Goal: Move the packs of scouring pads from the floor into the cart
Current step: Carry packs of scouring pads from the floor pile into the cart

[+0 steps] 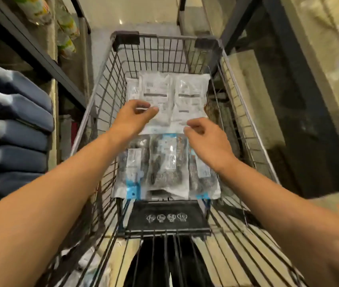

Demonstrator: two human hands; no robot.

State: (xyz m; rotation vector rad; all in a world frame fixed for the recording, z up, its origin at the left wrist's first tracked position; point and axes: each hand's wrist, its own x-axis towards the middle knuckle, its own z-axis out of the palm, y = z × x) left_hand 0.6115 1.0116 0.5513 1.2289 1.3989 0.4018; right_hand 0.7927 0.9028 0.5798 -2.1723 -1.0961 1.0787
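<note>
Pale floor tiles (232,251) show through the wire at the bottom of the frame, where we stand over a cart (110,59) in a narrow aisle between dark shelving. Nearest us, low in the centre, sits the cart's black seat flap (165,219). Just beyond it, clear packs of dark scouring pads (164,166) lie flat in the basket. Our left hand (133,118), centre frame, has its fingers curled and pinches the near edge of a white pack (156,90). Our right hand (204,139) hovers with fingers loosely curled at the near edge of a second white pack (192,94); we cannot tell whether it grips it. Both white packs lie side by side further in. Stacked blue jugs (13,129) fill the left edge.
</note>
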